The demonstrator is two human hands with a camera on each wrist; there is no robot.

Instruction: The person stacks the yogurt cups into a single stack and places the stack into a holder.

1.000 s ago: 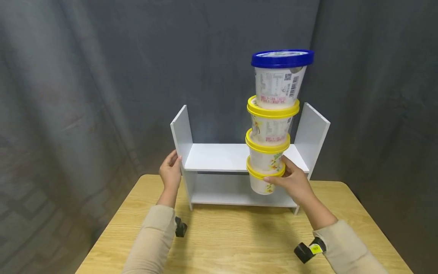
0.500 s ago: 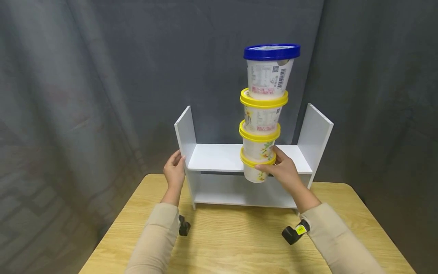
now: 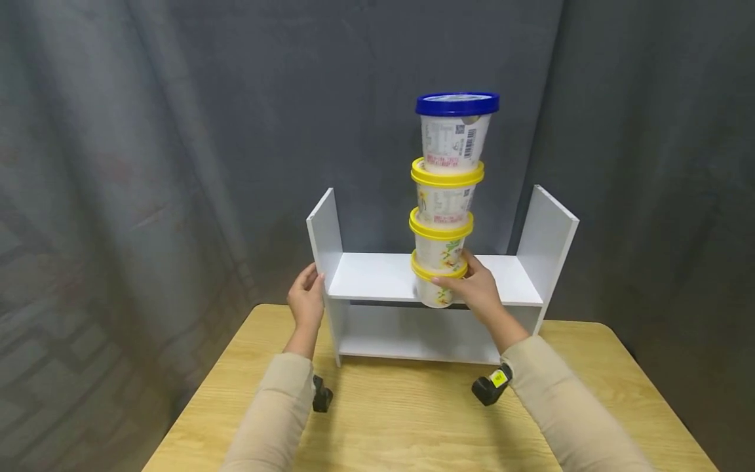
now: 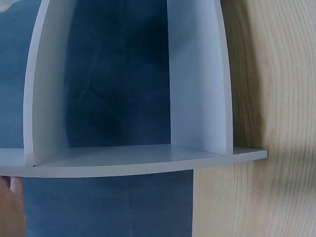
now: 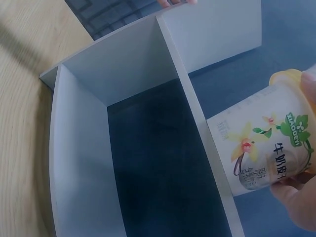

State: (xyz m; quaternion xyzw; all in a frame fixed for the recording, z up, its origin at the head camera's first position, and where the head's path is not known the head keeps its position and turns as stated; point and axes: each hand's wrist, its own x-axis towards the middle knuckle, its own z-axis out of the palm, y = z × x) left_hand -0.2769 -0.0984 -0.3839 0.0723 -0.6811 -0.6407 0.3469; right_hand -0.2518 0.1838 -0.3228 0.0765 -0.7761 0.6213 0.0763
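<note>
My right hand grips the lowest tub of an upright stack, near its yellow lid, thumb in front. This white tub has printed flowers; its base end overlaps the upper board's front edge in the right wrist view. Above it stand two more yellow-lidded tubs, then a larger blue-lidded tub on top. The stack is in front of the upper board of a white shelf. My left hand touches the outer side of the shelf's left panel, fingers and thumb near its front edge.
The shelf's right panel rises on the far side of the stack. Below lies the lower board. The shelf stands on a wooden table, with a grey curtain behind it.
My right hand has carried the stack forward and a little left, up at first and then slightly down, towards the upper board. My left hand has stayed at the left panel.
</note>
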